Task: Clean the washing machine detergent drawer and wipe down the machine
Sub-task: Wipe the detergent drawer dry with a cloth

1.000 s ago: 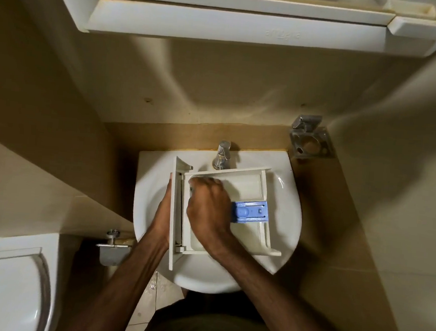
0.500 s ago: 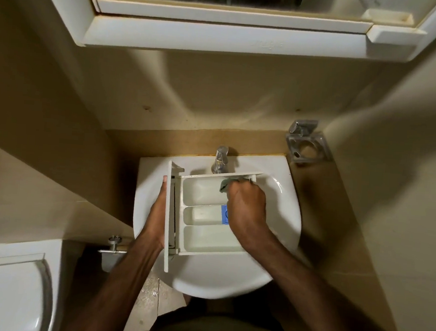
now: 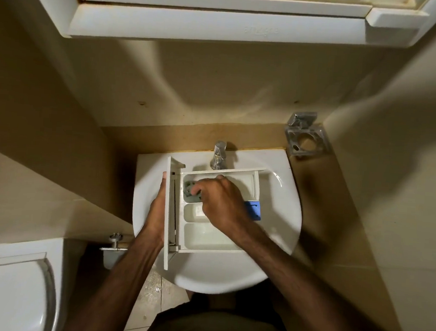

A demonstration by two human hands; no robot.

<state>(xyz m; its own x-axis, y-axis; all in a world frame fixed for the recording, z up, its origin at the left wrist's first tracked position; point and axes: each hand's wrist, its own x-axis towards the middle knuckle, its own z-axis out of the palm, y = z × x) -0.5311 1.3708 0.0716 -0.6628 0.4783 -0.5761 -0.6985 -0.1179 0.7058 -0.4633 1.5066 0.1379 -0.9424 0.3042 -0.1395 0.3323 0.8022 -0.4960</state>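
Scrubbing the detergent drawer over the basin

The detergent drawer (image 3: 206, 232) lies across the sink (image 3: 280, 222), under the tap (image 3: 219, 156). The left hand (image 3: 157, 212) grips its front panel; the right hand (image 3: 222, 202) pinches a grey-green scrubber (image 3: 190, 189) in the compartment nearest the tap. Judging by this, the other compartments, rinsing and machine wipe remain. A toilet (image 3: 6, 287) crowds the sink's left edge.

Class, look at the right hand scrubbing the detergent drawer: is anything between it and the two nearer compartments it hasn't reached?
Nothing visible. The right hand holds a grey-green scrubber in the far compartment of the detergent drawer; the nearer compartments lie open below it.
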